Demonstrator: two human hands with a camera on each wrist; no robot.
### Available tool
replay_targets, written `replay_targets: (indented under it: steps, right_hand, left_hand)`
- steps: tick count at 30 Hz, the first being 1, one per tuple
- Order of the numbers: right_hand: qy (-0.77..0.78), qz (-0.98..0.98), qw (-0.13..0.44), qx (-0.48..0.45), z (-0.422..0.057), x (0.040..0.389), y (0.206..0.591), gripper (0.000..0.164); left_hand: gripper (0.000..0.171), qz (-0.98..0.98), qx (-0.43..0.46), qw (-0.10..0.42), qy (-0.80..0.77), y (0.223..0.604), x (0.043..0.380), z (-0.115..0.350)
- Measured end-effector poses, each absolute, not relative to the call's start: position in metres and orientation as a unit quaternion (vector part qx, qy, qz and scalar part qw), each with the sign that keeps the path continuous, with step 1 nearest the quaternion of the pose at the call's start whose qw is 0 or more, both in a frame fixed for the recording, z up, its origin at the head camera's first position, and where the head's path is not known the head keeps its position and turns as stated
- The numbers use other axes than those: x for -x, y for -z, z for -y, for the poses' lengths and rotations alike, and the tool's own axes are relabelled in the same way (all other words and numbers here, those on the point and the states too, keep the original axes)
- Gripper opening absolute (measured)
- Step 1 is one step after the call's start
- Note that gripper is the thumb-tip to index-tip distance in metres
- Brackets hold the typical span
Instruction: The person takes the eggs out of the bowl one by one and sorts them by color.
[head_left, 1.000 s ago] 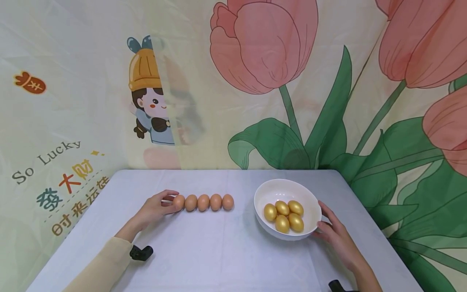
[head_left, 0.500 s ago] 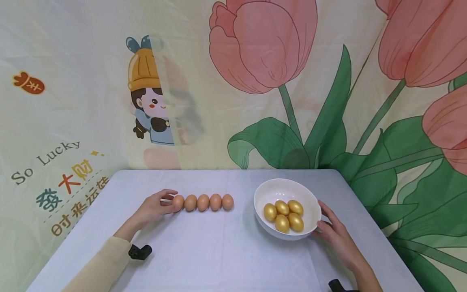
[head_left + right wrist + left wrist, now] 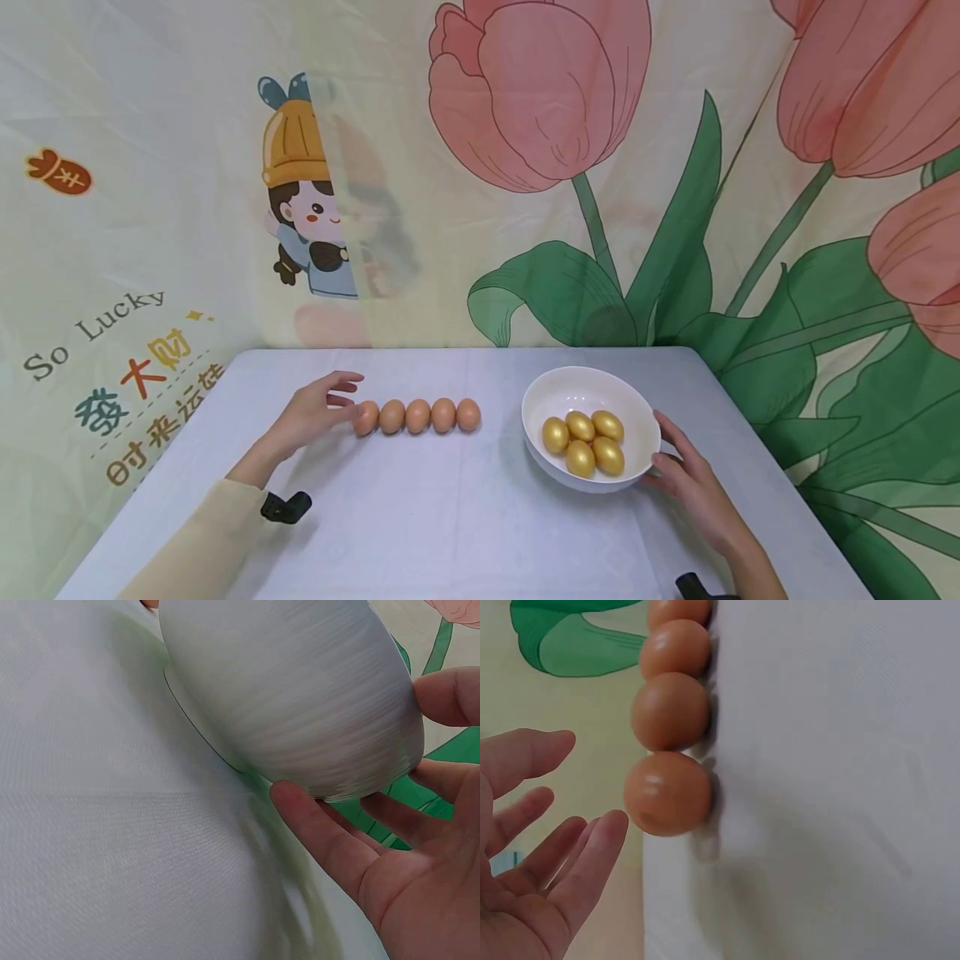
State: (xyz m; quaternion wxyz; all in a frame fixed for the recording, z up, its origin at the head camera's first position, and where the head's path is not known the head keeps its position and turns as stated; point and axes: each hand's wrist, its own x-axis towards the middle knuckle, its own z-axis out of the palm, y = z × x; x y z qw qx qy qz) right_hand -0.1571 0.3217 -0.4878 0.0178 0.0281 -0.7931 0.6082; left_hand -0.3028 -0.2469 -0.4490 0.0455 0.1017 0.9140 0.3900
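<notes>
My left hand [image 3: 315, 411] hovers at the left end of a row of brown eggs [image 3: 417, 417], fingers spread and holding nothing. Its thumb tip overlaps the leftmost egg [image 3: 365, 419] in the head view; in the left wrist view, the fingers [image 3: 592, 862] sit just beside that nearest egg [image 3: 667, 793]. On the right stands a white bowl [image 3: 551, 396] with several gold eggs [image 3: 579, 427] inside. My right hand [image 3: 690, 475] rests against the bowl's right side, thumb and fingers on the outer wall [image 3: 292, 697].
A white cloth covers the table [image 3: 450, 533]. Behind it hangs a backdrop [image 3: 420, 267] printed with tulips and a cartoon figure. Black camera mounts [image 3: 287, 507] show at both wrists.
My left hand has let go of the leftmost egg, its fingers lifting and spreading apart. The egg row stays in place, and the right hand and bowl have not moved.
</notes>
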Motion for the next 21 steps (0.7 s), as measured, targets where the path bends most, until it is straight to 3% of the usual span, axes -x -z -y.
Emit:
replay_targets:
  steps: [21]
  right_hand:
    - [-0.597,0.802,0.019,-0.013,-0.320,0.158,0.487,0.068]
  left_hand:
    - [0.061,-0.868,-0.225,0.023,-0.442,0.378,0.292,0.133]
